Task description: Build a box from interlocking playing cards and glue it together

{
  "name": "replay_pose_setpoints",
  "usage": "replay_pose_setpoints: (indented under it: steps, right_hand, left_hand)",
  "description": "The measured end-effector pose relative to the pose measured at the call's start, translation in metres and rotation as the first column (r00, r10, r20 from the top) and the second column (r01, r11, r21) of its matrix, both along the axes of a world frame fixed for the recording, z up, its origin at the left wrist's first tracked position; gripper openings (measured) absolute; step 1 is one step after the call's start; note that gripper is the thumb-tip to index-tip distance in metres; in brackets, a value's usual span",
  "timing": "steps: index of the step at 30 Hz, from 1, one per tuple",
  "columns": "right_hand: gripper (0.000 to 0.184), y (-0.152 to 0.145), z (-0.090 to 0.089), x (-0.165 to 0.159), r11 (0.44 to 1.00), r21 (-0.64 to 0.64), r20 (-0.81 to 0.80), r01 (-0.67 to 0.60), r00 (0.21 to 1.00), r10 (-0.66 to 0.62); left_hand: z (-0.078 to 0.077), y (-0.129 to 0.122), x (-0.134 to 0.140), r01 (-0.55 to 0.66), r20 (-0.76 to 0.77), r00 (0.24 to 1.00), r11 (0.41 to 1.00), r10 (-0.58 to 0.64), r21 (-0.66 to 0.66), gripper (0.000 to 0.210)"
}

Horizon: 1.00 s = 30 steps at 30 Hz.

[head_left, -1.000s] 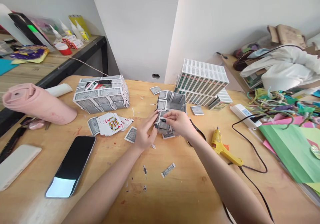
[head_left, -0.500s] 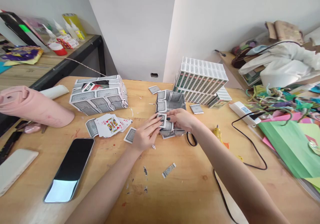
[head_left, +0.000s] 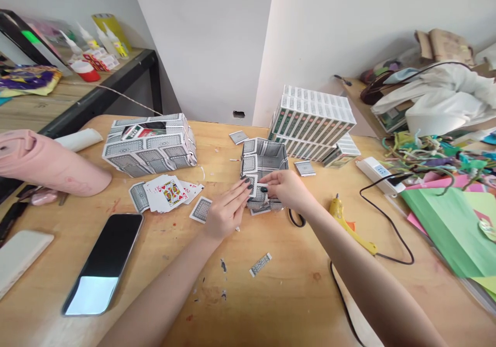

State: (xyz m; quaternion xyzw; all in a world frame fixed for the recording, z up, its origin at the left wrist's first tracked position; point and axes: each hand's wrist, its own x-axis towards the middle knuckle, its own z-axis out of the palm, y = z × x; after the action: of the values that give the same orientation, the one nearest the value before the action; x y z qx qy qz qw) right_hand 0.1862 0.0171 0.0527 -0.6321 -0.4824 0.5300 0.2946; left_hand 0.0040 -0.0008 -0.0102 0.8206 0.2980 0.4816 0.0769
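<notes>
An open-topped box made of playing cards (head_left: 271, 162) stands at the middle of the table, its walls covered in grey patterned card backs. My left hand (head_left: 228, 210) is closed at its front left corner, fingers pressing a playing card (head_left: 251, 183) against the wall. My right hand (head_left: 285, 187) pinches the box's front wall, thumb outside and fingers over the rim; its fingertips are partly hidden. Beside my left hand lies a face-down card (head_left: 200, 209). A fanned pile of cards (head_left: 166, 194) rests farther left, near a finished-looking card-covered box (head_left: 149, 150) with an opening on top.
Stacked card packs (head_left: 312, 122) stand behind the box. On the right are a yellow glue gun (head_left: 343, 220), its cord, and a power strip (head_left: 377, 174). A phone (head_left: 104, 264) and a pink tumbler (head_left: 58, 163) lie left. A cut card strip (head_left: 260, 265) lies in front.
My right hand has shifted slightly right, from the playing card to the front wall. My left hand stays on the card. The glue gun shows more fully beside my right forearm.
</notes>
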Motion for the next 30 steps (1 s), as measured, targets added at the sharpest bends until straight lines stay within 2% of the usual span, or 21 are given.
replay_pose_setpoints:
  steps: [4,7,12,17,22,26,30]
  right_hand:
    - [0.018,-0.001,-0.002,-0.004,0.998,0.064,0.116,0.020,0.993,-0.027]
    - [0.022,-0.004,0.003,-0.007,0.995,0.097,0.219,0.006,0.975,-0.027]
    - [0.028,-0.010,0.012,-0.013,0.991,0.130,0.362,-0.001,0.931,-0.047]
    - [0.029,-0.012,0.014,-0.014,0.994,0.112,0.352,0.002,0.935,-0.042]
    - [0.028,-0.012,0.010,-0.011,0.992,0.124,0.340,-0.012,0.940,-0.031]
    - [0.026,-0.012,0.007,-0.010,0.993,0.118,0.319,-0.016,0.947,-0.022]
    - [0.025,-0.012,0.006,-0.010,0.992,0.127,0.285,-0.003,0.958,-0.033]
  left_hand:
    - [0.000,-0.006,0.004,-0.051,-0.069,0.996,0.999,0.051,-0.006,0.040]
    - [0.000,-0.007,0.006,-0.065,-0.092,0.994,0.998,0.065,-0.005,0.040]
    - [0.000,-0.006,0.006,-0.050,-0.041,0.998,0.999,0.050,-0.013,0.038]
    - [0.000,-0.006,0.010,-0.039,0.086,0.995,0.996,0.046,-0.080,0.031]
    - [0.002,-0.008,0.014,-0.091,0.253,0.959,0.986,0.125,-0.141,0.016]
    - [0.004,-0.009,0.013,-0.127,0.267,0.949,0.978,0.168,-0.164,0.010]
    - [0.004,-0.008,0.010,-0.112,0.298,0.940,0.975,0.167,-0.193,0.008]
